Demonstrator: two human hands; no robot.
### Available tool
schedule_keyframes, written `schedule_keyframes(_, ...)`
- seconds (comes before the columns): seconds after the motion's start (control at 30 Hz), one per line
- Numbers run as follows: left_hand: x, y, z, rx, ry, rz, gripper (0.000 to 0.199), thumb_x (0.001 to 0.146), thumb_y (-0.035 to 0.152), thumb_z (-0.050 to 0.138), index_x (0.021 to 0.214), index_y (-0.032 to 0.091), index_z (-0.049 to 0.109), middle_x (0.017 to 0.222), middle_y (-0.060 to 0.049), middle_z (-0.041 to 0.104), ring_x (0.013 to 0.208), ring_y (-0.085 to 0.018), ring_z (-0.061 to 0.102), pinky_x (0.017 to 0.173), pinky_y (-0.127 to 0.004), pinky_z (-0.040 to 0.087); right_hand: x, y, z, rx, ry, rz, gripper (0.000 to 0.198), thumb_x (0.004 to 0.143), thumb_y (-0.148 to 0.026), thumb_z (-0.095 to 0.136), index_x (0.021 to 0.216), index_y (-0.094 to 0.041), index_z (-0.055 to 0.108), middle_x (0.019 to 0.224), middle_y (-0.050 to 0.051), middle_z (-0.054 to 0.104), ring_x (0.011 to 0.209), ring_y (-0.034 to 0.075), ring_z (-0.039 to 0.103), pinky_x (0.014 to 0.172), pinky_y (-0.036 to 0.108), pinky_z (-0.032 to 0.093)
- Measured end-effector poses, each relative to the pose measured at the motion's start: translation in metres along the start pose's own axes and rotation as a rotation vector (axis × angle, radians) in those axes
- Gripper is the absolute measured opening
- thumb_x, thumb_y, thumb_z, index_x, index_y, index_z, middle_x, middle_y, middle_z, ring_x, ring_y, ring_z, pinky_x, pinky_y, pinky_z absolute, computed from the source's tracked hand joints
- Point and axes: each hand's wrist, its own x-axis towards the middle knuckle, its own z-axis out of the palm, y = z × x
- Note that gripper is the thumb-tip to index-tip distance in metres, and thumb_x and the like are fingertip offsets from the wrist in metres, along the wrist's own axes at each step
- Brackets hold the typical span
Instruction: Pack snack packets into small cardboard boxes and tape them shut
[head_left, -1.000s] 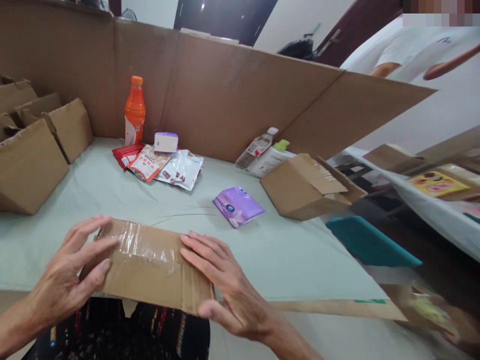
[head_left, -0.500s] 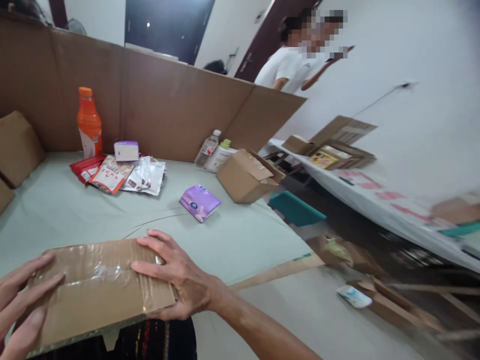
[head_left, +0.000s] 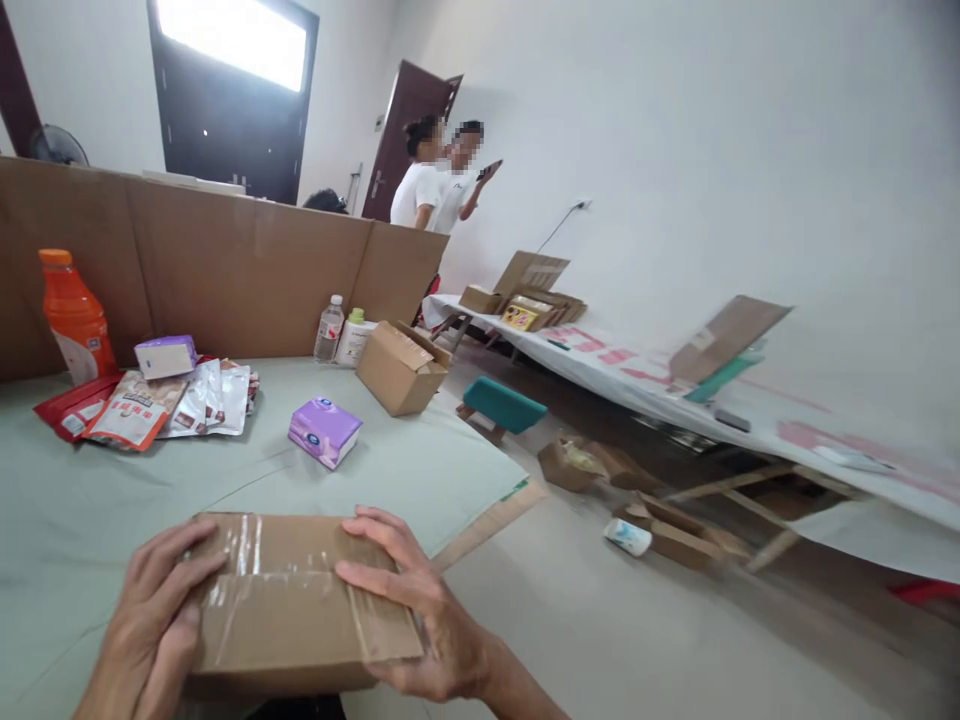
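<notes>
Taped box [head_left: 289, 600] at the near edge of the surface [head_left: 90, 520], held from both sides. Left hand [head_left: 154, 625] flat against the box's left end, fingers spread, grip loose but touching. Right hand [head_left: 416, 610] laid over the box's right top corner, fingers on the tape, thumb under the edge. Purple pack [head_left: 324, 432] near the middle of the surface, well apart from the box. Open carton [head_left: 401, 368] by the far right corner. Orange bottle [head_left: 75, 318] at the far left edge, snack packets [head_left: 157, 405] just beside it.
</notes>
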Motion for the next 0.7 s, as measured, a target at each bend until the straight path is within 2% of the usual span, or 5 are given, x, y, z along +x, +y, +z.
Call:
schedule_keyframes(0.17,0.052,0.007,0.065,-0.176,-0.146,0.01,0.038,0.107,0.032,0.041,0.137,0.029,0.064,0.158,-0.011,0.052,0.145,-0.033,0.052,0.116,-0.056,0.05,-0.051,0.02,-0.036,-0.217,0.138,0.111,0.063,0.088,-0.049,0.071,0.146,-0.028,0.061,0.153,0.015,0.052,0.146,0.04,0.045,0.112,0.061,0.048)
schedule_keyframes(0.33,0.055,-0.006,0.113,-0.132,-0.241,0.067,0.049,0.107,0.035,0.046,0.156,0.029,0.047,0.17,-0.015,0.035,0.152,-0.034,0.046,0.113,-0.053,0.054,-0.107,0.069,-0.089,-0.521,0.326,0.4,0.046,0.094,-0.045,0.064,0.136,-0.028,0.071,0.142,0.013,0.063,0.132,0.037,0.058,0.109,0.059,0.051)
schedule_keyframes(0.5,0.028,-0.05,0.131,0.104,-0.239,0.124,0.044,0.098,0.026,0.052,0.141,0.021,0.062,0.155,-0.02,0.054,0.137,-0.038,0.059,0.103,-0.058,0.06,-0.126,0.151,-0.143,-0.728,0.521,0.691,0.046,0.087,-0.057,0.061,0.112,-0.022,0.079,0.125,0.016,0.07,0.116,0.036,0.066,0.107,0.058,0.05)
schedule_keyframes(0.6,0.014,-0.066,0.131,0.147,-0.24,0.18,0.031,0.094,0.025,0.054,0.119,0.023,0.073,0.14,-0.017,0.067,0.127,-0.039,0.066,0.099,-0.059,0.062,-0.117,0.2,-0.162,-0.759,0.572,0.748,0.049,0.084,-0.057,0.058,0.106,-0.02,0.079,0.121,0.018,0.07,0.115,0.037,0.065,0.108,0.06,0.047)
schedule_keyframes(0.7,0.007,-0.067,0.132,0.181,-0.232,0.22,0.029,0.096,0.025,0.053,0.118,0.025,0.073,0.139,-0.015,0.068,0.127,-0.038,0.066,0.098,-0.057,0.062,-0.104,0.235,-0.171,-0.769,0.568,0.777,0.046,0.083,-0.056,0.058,0.104,-0.021,0.079,0.12,0.017,0.07,0.115,0.035,0.064,0.109,0.057,0.046)
